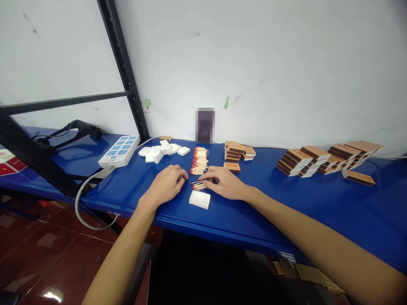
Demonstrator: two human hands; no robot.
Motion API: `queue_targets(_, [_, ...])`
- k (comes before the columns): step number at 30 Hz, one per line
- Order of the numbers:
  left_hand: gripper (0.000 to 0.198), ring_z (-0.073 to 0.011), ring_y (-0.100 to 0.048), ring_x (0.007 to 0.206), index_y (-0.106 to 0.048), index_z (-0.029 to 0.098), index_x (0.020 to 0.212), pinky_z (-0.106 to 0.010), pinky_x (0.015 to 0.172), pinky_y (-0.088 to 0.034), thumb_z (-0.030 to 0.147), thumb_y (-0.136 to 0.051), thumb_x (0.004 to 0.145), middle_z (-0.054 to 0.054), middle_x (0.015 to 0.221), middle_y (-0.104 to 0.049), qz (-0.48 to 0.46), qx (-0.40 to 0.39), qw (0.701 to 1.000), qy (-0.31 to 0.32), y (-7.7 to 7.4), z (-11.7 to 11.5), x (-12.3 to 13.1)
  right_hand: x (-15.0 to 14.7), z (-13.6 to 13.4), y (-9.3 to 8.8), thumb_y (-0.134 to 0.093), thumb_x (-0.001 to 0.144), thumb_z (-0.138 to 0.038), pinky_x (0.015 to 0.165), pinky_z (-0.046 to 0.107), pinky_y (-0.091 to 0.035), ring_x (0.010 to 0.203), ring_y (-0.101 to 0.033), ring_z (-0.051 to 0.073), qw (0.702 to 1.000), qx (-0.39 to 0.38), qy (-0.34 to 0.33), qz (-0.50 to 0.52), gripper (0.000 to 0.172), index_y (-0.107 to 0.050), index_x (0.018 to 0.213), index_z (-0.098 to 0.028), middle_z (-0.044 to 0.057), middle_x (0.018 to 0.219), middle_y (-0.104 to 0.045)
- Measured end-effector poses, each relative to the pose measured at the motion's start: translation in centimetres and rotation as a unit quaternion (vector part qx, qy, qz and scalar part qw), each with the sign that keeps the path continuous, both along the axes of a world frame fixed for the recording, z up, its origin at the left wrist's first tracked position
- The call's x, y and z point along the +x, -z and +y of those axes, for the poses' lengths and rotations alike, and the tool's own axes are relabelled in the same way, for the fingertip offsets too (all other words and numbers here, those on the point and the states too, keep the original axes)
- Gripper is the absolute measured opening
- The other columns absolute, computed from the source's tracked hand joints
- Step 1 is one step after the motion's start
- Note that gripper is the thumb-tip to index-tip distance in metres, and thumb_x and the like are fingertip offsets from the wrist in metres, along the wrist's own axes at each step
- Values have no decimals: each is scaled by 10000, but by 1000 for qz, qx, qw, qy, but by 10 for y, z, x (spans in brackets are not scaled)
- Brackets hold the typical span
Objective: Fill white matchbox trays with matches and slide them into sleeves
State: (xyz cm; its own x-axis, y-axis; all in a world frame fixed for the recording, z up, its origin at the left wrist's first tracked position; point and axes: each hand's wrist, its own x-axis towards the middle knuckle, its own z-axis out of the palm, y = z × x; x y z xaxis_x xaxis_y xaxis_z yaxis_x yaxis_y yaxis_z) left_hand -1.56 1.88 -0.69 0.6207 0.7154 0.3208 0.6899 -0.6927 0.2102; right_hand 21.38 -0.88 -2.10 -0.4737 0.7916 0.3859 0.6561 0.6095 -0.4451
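My left hand (168, 184) rests on the blue table with loosely curled fingers. A small gap shows between thumb and forefinger, and nothing is visible in them. Across from it, my right hand (226, 182) has its thumb and fingers on the tail ends of a few red-tipped matches (197, 187), lying on the table. Just in front of these sits an empty white matchbox tray (199, 200), its hollow side up. Behind the hands, a long pile of matches (199, 160) stretches toward the wall, heads to the left.
White trays (159, 151) lie heaped at the left, near a power strip (120, 151) with a grey cable (78, 203). Matchbox sleeves (234, 151) are stacked beyond my right hand. Several stacks of matchboxes (295, 162) stand farther right. A black metal frame (122, 59) rises at left.
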Motion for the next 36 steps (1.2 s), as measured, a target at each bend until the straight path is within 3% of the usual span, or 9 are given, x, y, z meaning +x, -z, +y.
queue_targets(6, [289,-195,-604,856,-691,192,826,-335,823,-455,140,-408,859,-33,908,-687,-7,-17,1000,15,-5,-3,3,1,-1,-2,-546,897,-209,621,250,-363,676,-501,118,1000,-6,-13,-5,246,-752,1031,-210,24,770,-566])
queue_targets(15, [283,-207,-617,947,-708,212,910,-331,891,-456,156,-438,845,-23,990,-709,-12,-22,999,40,-6,-7,4,1,-1,-3,-546,900,-253,595,249,-361,631,-486,107,998,-46,-12,44,218,-755,909,-189,16,754,-569])
queue_targets(23, [184,-194,-590,803,-664,200,886,-303,709,-432,282,-500,901,-37,858,-644,-9,-5,1000,-6,-4,-7,5,1,6,3,-516,908,-232,646,275,-359,697,-499,137,997,12,69,15,237,-735,986,-190,18,741,-524])
queue_targets(30, [183,-181,-583,761,-643,213,906,-286,654,-400,282,-474,918,-31,844,-607,16,-8,1000,-25,-3,-7,6,1,8,5,-509,908,-220,663,278,-368,737,-512,152,998,16,65,-13,239,-738,969,-189,28,766,-531])
queue_targets(36, [114,-190,-569,714,-582,217,857,-287,583,-355,245,-471,861,-28,823,-613,25,-15,994,-107,-2,-6,4,0,6,3,-489,916,-212,660,281,-369,733,-512,156,997,15,65,-28,252,-734,970,-188,30,759,-528])
